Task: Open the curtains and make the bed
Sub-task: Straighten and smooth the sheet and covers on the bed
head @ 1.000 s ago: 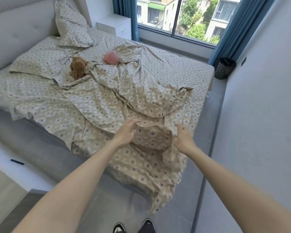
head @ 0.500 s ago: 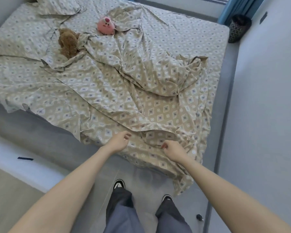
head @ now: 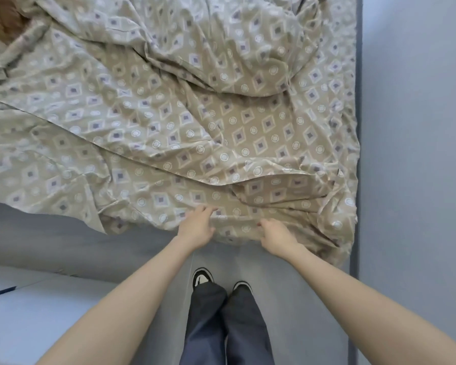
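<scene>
- Grey floor (head: pixel 63 259) runs along the foot of the bed, with a pale wall (head: pixel 416 154) on the right side and the person's dark shoes (head: pixel 203 276) just short of the mattress edge
- Patterned duvet (head: pixel 195 114) lies rumpled across the bed, bunched toward the far right corner, its near hem spilling over the foot edge
- Since a second ago the view has dropped from the window and pillows to this foot edge; both hands have come down from the raised folds to the hem
- Left hand (head: pixel 196 227) rests on the hem, fingers bent into the cloth; whether it truly pinches I cannot tell
- Right hand (head: pixel 275 237) curls over the hem just beside it, apparently gripping the fabric
- Brown plush toy (head: pixel 9 30) shows at the far left corner
- Curtains are out of view now; earlier they stood drawn back, so that part looks done
- Likely next: pull the hem taut to flatten the duvet
</scene>
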The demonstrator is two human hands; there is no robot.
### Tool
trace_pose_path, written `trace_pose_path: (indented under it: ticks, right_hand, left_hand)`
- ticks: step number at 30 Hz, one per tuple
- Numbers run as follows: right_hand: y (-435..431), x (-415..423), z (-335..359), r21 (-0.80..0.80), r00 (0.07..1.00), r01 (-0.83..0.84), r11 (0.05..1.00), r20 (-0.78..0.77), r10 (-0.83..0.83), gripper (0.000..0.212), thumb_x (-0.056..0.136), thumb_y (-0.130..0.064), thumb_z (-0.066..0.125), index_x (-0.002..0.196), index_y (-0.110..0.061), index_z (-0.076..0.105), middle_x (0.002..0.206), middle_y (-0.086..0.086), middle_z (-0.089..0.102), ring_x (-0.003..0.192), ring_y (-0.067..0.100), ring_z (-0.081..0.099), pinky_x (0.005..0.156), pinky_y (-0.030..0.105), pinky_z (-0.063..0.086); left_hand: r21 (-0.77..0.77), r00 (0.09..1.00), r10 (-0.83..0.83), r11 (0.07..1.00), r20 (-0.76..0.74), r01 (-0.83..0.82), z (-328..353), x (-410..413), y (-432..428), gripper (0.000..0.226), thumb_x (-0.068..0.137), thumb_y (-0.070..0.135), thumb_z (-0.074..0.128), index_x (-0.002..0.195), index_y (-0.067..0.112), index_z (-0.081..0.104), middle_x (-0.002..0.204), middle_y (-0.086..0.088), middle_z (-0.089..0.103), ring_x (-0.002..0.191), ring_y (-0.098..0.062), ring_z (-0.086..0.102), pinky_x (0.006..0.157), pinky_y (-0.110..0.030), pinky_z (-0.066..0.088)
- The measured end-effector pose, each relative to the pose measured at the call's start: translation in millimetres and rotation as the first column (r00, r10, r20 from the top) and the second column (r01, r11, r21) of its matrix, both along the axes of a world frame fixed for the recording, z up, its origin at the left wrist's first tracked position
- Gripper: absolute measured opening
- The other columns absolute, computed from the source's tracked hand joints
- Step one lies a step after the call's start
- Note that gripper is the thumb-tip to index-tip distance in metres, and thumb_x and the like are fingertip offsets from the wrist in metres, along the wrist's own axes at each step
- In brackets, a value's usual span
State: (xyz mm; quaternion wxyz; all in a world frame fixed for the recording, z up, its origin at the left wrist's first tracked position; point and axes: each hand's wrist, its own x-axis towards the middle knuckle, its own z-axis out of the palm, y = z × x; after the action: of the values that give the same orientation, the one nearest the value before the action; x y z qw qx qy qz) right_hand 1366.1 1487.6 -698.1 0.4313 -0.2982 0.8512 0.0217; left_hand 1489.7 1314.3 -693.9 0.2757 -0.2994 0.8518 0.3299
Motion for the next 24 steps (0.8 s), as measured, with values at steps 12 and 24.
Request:
trace_pose_path:
  ticks: [12, 24]
  right_hand:
    - [19.5, -1.1, -83.3, 0.086, 0.949, -0.185, 0.979, -0.243, 0.200, 0.032, 0.078, 0.008, 0.058, 0.107, -0.005, 0.058, 0.117, 0.015, 0.056, 0.107, 0.033, 0.056, 0.072, 0.033, 0.041]
    - [72.9, 32.3, -37.6, -0.120, 0.992, -0.125, 0.985, -0.044, 0.120, 0.034, 0.085, 0.007, 0.042, 0.099, -0.020, 0.025, 0.075, 0.007, 0.044, 0.075, 0.036, 0.052, 0.059, 0.034, 0.031]
  left_hand:
    - [-0.371, 0.981, -0.179, 0.918, -0.077, 0.138, -105.0, -1.9, 6.0, 0.023, 0.088, 0.009, 0.057, 0.111, 0.014, 0.057, 0.122, -0.005, 0.045, 0.106, -0.030, 0.043, 0.084, -0.039, 0.042]
    - [-0.352, 0.892, -0.432, 0.821, 0.133, 0.450, -32.5, 18.7, 26.8, 0.055, 0.079, -0.012, 0.047, 0.126, 0.012, 0.032, 0.110, -0.010, 0.060, 0.102, -0.032, 0.057, 0.085, -0.038, 0.040]
